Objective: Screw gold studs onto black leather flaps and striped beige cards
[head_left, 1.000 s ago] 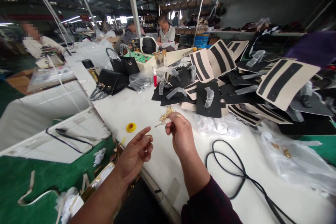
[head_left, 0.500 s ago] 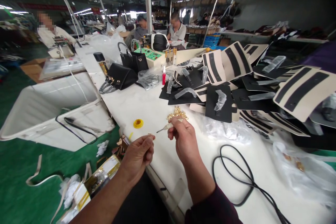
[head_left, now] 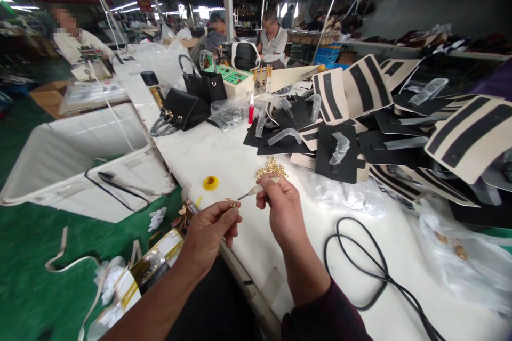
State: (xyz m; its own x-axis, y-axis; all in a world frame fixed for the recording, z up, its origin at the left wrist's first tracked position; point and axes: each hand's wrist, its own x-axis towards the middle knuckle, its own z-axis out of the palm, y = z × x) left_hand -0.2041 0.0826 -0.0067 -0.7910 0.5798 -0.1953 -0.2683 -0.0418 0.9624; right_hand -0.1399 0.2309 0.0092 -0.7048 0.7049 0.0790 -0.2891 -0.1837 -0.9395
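Note:
Between thumb and fingertips, my left hand (head_left: 214, 232) pinches a small gold metal fitting (head_left: 234, 205); its exact shape is too small to make out. My right hand (head_left: 282, 208) grips a screwdriver (head_left: 256, 190) with a pale handle, its thin dark tip pointing left, close beside the fitting. Whether the tip touches the fitting I cannot tell. Just beyond my right hand lies a heap of gold metal fittings (head_left: 271, 167) on the white table (head_left: 234, 162). A yellow tape roll (head_left: 210, 183) lies flat beyond my left hand.
Black and cream bag panels (head_left: 336, 152) with plastic-wrapped strips are piled at the right. A black cord (head_left: 360, 266) loops near my right arm. Black handbags (head_left: 186, 109) and a red bottle (head_left: 251, 110) stand further back. Left of the table is a white bin (head_left: 116, 192); co-workers sit behind.
The left hand has turned slightly, so more of the gold fitting shows. The screwdriver tip is now closer to the fitting. The view has shifted a little.

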